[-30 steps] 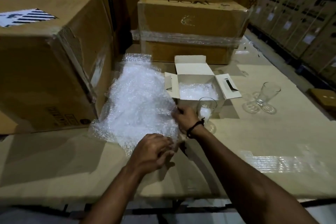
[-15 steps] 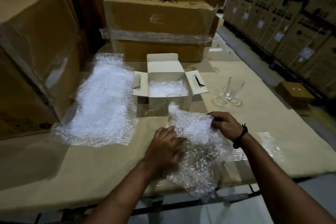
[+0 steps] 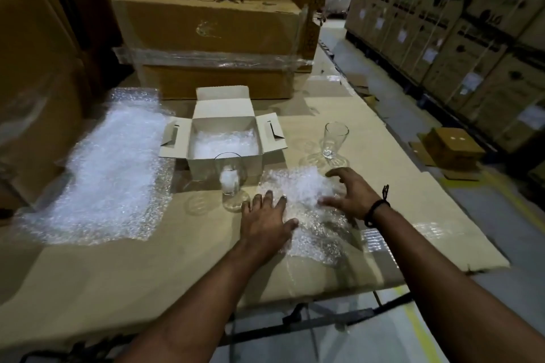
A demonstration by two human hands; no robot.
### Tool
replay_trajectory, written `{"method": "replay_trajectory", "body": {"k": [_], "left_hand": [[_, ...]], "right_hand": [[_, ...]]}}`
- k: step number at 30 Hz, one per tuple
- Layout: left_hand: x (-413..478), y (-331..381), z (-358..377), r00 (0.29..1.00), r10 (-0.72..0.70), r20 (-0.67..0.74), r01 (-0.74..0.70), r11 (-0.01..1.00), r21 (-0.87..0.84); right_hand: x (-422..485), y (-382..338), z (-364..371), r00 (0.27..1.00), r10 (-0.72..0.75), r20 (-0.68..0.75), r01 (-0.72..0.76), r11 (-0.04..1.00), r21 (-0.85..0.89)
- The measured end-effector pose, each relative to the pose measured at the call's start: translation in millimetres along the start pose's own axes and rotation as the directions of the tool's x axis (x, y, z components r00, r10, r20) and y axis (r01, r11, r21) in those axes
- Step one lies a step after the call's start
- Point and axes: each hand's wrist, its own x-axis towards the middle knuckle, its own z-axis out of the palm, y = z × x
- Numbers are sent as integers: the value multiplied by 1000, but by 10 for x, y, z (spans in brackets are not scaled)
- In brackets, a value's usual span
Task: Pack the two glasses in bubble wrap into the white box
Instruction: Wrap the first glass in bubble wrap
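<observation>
Your cardboard-covered desk stands among stacked warehouse cartons. Your hands are both spread: the left hand and the right hand rest on a bubble wrap sheet. Behind it is the open white box, with the near glass just in front and the second glass to its right.

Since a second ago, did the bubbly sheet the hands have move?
Yes. The sheet left the bubble wrap pile left of the white box and now lies flat by its front right corner, under the left hand and right hand.
</observation>
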Motion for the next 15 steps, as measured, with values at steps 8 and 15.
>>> {"method": "replay_trajectory", "body": {"k": [8,15], "left_hand": [[34,52,81,1000,12,-24,-12,1000,1],[133,36,101,1000,14,3,-13,1000,-13]], "right_hand": [[164,57,242,999,-44,-15,32,884,-467],[280,150,242,974,-110,-197,100,993,-59]]}}
